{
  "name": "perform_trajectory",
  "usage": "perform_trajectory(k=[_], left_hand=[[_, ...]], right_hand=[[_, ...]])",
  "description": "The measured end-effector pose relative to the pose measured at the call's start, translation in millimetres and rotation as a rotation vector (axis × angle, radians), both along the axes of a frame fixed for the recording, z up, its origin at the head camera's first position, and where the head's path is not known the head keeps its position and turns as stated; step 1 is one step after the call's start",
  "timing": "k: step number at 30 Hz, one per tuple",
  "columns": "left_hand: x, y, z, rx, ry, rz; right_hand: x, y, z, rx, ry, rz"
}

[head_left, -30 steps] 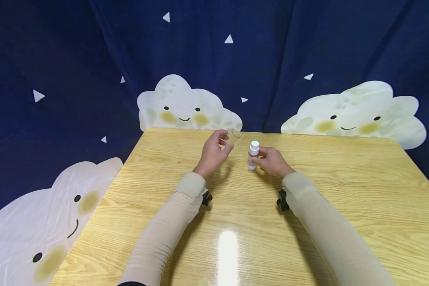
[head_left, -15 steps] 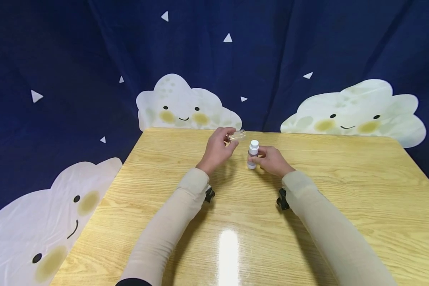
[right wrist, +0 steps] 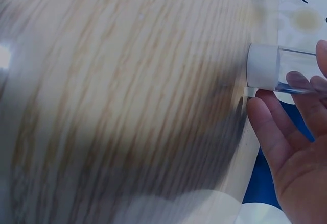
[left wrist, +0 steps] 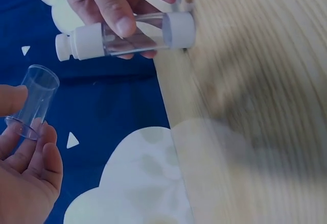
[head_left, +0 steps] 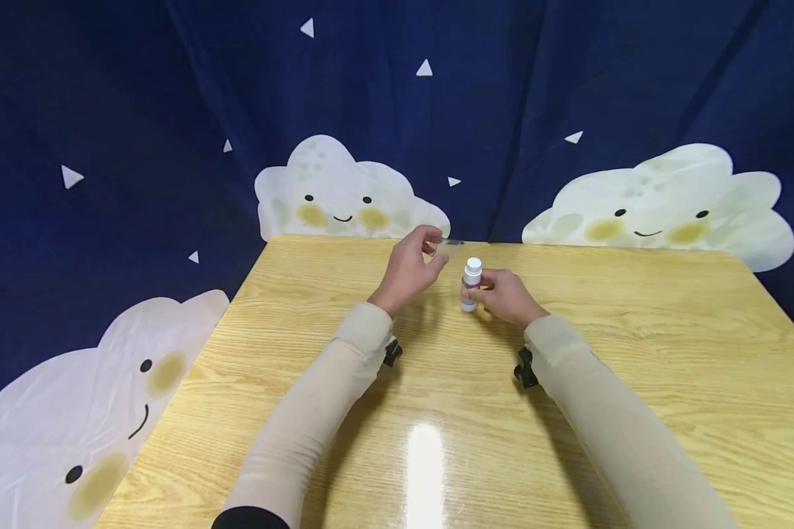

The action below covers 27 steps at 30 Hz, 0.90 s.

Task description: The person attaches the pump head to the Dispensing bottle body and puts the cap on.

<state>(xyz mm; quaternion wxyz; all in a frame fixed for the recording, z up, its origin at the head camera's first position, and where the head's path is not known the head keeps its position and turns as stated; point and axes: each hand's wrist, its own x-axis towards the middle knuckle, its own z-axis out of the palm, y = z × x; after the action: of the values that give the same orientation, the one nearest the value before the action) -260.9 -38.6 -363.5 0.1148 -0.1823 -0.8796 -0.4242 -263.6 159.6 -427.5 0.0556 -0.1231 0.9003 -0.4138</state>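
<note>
In the head view my left hand point(head_left: 406, 272) pinches a clear tubular bottle cover point(head_left: 451, 245) between thumb and fingers, off the table. The left wrist view shows this see-through cover point(left wrist: 40, 94) apart from the bottle. My right hand point(head_left: 511, 300) holds a small clear bottle point(head_left: 473, 273) upright, its thumb and fingers around the transparent middle. The bottle has a white stepped top point(left wrist: 84, 42) and a white base point(left wrist: 181, 30). In the right wrist view that base point(right wrist: 263, 66) is at the tabletop, though contact is hard to tell. The cover is beside the bottle's top, to its left.
A wood-grain table point(head_left: 476, 441) spreads under both arms, with a bright glare patch near the front. Behind its far edge hangs a dark blue curtain point(head_left: 490, 110) with smiling clouds and white triangles. A dark wrist mount point(head_left: 526, 369) sits under each sleeve.
My left hand has shifted a little right and away, toward the table's far edge. The clear cover has turned from tilted upward to nearly level. The right hand and bottle have stayed put.
</note>
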Motion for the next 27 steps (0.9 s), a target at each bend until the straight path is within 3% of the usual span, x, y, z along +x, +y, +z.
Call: perform_trajectory(k=[8, 17, 23, 27], left_hand=[[-4.7, 11.4, 5.9, -0.094, 0.049, -0.066], [-5.4, 15.6, 9.2, -0.187, 0.007, -0.088], [-8.3, 20.5, 8.5, -0.178, -0.002, -0.079], [-7.6, 26.3, 7.8, -0.188, -0.005, -0.119]], right_hand=[[-1.3, -0.2, 1.7, 0.002, -0.018, -0.005], [-0.9, -0.5, 2.7, 0.02, -0.019, 0.0], [-1.0, -0.1, 3.4, 0.001, -0.029, -0.005], [-0.3, 1.1, 1.8, -0.014, -0.022, 0.0]])
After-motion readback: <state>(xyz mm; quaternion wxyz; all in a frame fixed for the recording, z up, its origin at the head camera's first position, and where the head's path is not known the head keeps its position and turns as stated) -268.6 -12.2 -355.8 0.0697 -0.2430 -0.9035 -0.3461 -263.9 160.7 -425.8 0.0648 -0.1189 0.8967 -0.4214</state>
